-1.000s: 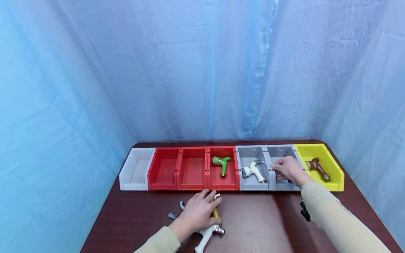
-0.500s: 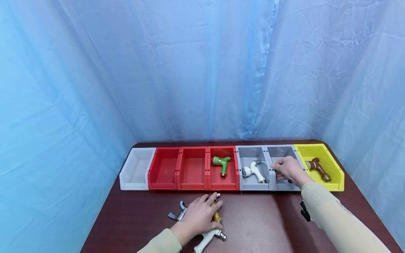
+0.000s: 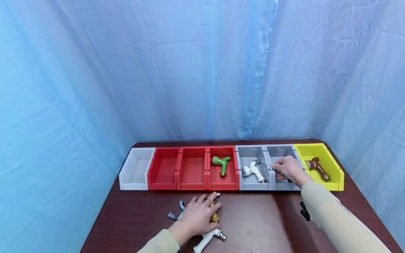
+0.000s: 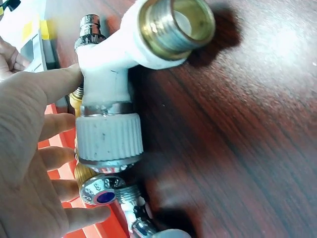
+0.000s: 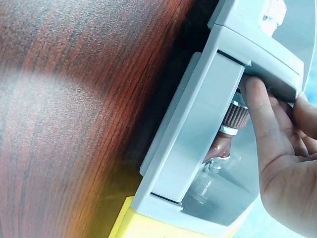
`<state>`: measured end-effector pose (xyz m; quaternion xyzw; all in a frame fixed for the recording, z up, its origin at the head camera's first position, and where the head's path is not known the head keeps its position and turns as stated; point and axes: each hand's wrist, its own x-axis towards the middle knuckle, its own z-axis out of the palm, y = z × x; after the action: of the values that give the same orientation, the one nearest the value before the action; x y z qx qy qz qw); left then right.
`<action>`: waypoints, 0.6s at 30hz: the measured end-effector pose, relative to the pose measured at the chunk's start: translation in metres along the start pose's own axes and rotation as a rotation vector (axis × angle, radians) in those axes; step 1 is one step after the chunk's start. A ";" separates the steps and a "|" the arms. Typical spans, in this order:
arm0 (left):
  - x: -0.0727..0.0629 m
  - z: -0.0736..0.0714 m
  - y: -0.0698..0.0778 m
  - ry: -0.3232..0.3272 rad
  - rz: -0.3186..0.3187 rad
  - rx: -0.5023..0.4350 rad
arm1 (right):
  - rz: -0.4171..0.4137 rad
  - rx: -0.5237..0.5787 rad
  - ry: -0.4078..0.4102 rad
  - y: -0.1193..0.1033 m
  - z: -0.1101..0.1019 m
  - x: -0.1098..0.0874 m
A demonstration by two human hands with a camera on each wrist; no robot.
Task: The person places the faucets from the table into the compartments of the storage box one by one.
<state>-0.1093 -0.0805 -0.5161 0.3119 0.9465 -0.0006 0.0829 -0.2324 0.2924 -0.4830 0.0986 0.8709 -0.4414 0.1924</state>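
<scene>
My left hand (image 3: 197, 216) lies spread over several taps on the table, its fingers extended. Under and beside it are a white tap (image 3: 205, 240), a yellow brass tap (image 3: 215, 216) and a chrome tap (image 3: 181, 212), partly covered. In the left wrist view, the thumb touches the white tap (image 4: 106, 82); a chrome knob with a blue centre (image 4: 101, 191) shows near the little finger. My right hand (image 3: 289, 168) reaches into the right grey bin (image 5: 181, 129) and pinches its side wall between thumb and fingers. Inside that bin lies a brown tap (image 5: 228, 129), partly hidden.
Bins stand in a row at the back: a white bin (image 3: 134, 186), several red ones, two grey and a yellow bin (image 3: 336, 175). A green tap (image 3: 224, 166), a white-handled tap (image 3: 254, 171) and a brown tap (image 3: 319, 169) lie in separate bins. Blue curtains (image 3: 202, 70) surround the table.
My left hand has shifted slightly over the taps, and more of the chrome tap shows than a second ago. The white tap has moved a little. My right hand stays at the grey bin.
</scene>
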 end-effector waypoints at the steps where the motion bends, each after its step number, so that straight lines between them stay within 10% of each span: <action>1: -0.001 0.000 0.000 0.000 0.002 0.006 | 0.004 0.003 0.001 0.000 0.000 0.000; 18: -0.009 0.009 -0.008 0.123 0.137 0.109 | 0.011 0.007 -0.001 0.001 0.000 0.001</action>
<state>-0.1058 -0.0928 -0.5242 0.3796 0.9247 -0.0271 0.0073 -0.2332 0.2929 -0.4839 0.1039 0.8687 -0.4432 0.1950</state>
